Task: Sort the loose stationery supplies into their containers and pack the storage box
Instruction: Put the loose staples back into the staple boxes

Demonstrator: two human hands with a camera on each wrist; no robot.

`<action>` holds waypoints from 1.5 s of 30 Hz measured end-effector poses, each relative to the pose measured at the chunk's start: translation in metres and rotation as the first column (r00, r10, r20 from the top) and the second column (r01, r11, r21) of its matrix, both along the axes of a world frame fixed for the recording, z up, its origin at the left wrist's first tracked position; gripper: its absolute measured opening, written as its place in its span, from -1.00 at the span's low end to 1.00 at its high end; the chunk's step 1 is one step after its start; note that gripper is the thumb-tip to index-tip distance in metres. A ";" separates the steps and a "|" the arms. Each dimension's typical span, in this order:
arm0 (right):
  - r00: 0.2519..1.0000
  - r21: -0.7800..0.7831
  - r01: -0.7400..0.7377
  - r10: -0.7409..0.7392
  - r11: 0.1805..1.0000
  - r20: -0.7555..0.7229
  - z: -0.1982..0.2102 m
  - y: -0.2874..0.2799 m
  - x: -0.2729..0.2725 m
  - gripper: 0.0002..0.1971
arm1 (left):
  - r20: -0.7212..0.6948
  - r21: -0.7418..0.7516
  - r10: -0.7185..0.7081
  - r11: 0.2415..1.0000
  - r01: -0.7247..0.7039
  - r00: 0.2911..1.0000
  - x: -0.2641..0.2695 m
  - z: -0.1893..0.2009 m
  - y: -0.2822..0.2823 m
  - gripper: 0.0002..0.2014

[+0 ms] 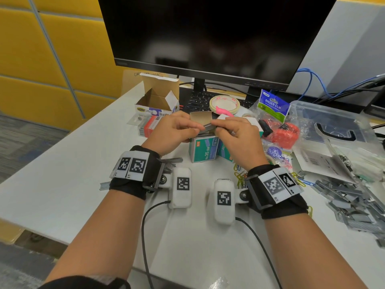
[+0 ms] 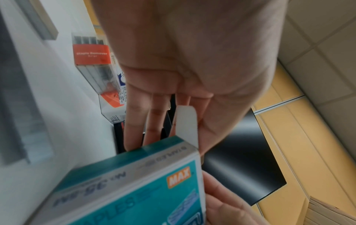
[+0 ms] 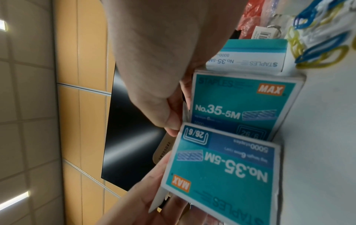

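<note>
Grey staple strip (image 1: 209,126) is pinched endwise between left hand (image 1: 174,130) and right hand (image 1: 236,136), long axis level, directly above the open teal staple box (image 1: 203,150)

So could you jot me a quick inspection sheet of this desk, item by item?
Surface: white desk.
Job's things: teal staple boxes; loose staple strips; clear storage box.
Clutter: binder clip bag, tape roll, coloured paper clips.
Hands: left hand and right hand pinch a staple strip above an open box.
Cables: blue cables.
Surroundings: dark monitor, yellow wall panels.
</note>
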State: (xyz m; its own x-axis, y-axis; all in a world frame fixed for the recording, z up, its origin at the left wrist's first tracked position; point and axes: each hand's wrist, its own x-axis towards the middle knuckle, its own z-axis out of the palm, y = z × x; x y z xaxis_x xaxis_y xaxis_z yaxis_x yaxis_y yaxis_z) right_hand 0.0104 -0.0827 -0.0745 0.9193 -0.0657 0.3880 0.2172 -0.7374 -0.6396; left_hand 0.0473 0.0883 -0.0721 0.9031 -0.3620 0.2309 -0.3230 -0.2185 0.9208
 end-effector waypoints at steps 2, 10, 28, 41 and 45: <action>1.000 -0.003 -0.009 0.009 1.000 0.000 0.000 -0.001 0.000 -0.72 | -0.002 -0.003 0.002 1.000 -0.002 1.000 0.000 0.000 0.000 -0.72; 0.999 -0.018 -0.007 0.006 1.000 -0.044 -0.002 -0.003 0.002 -0.69 | -0.009 -0.023 0.001 1.000 -0.001 1.000 0.003 -0.004 0.002 -0.81; 0.998 0.032 -0.056 0.055 0.998 0.030 -0.002 -0.001 0.000 -0.74 | 0.005 0.057 0.014 0.998 -0.014 1.000 0.003 -0.004 0.002 -0.85; 0.997 0.138 0.007 -0.018 0.990 0.079 -0.008 0.003 0.005 -0.75 | -0.036 -0.005 0.011 1.000 -0.011 0.999 0.006 -0.007 0.002 -0.87; 0.990 0.145 0.022 -0.042 0.989 0.136 -0.010 0.003 0.008 -0.82 | -0.070 -0.037 0.032 0.999 -0.034 0.997 0.008 -0.007 0.002 -0.80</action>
State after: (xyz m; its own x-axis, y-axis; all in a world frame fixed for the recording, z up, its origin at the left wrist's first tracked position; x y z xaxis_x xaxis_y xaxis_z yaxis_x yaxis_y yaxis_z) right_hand 0.0183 -0.0802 -0.0846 0.8539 -0.1579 0.4960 0.2891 -0.6485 -0.7041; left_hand 0.0555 0.0908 -0.0787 0.9287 -0.3239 0.1805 -0.2513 -0.1919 0.9487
